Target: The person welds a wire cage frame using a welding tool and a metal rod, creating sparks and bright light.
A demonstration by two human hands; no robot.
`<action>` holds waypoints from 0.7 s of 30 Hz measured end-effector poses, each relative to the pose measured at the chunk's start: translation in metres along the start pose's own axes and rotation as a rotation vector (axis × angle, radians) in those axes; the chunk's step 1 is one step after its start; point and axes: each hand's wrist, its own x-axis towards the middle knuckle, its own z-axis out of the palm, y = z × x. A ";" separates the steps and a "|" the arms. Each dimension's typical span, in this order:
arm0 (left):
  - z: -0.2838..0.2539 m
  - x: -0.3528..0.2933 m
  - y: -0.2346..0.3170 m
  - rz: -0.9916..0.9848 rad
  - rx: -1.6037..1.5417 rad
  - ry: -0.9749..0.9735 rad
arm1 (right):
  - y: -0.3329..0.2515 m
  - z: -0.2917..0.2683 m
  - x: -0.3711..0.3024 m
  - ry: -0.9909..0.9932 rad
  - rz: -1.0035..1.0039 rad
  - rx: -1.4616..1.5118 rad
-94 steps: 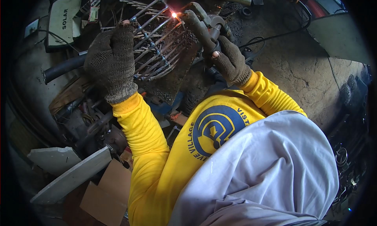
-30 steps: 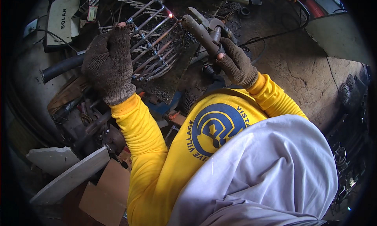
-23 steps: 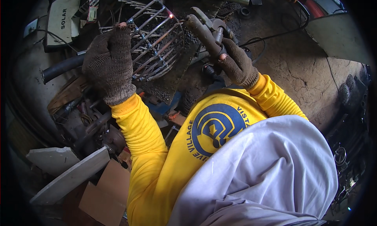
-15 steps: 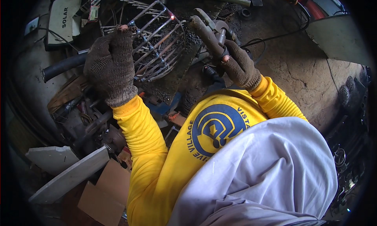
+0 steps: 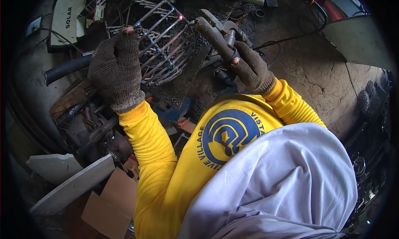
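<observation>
A grate of welded metal rods (image 5: 168, 43) lies ahead of me, with a small red-hot spot near its far corner. My left hand (image 5: 116, 68), in a brown knit glove with a bare thumb tip, is closed at the grate's left edge. Its other fingers are mostly hidden. My right hand (image 5: 253, 70), gloved the same way, grips a worn welding electrode holder (image 5: 216, 37) from behind. The holder's jaw end points toward the glowing corner. I cannot make out whether a rod sits in it.
Metal scrap (image 5: 91, 118) is heaped at the left beside pale boards (image 5: 75, 185) and a cardboard box (image 5: 112, 201). A black hose (image 5: 68, 70) lies left of my left hand. Dark cables (image 5: 286, 39) cross the floor at the right. Coil springs (image 5: 365, 99) lie at the far right.
My right hand and the electrode holder have shifted slightly left. The red spot on the grate looks a little dimmer. My left hand has barely moved.
</observation>
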 end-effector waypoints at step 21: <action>0.003 -0.011 -0.021 0.595 1.263 0.158 | 0.008 0.003 0.000 -0.068 -0.100 0.432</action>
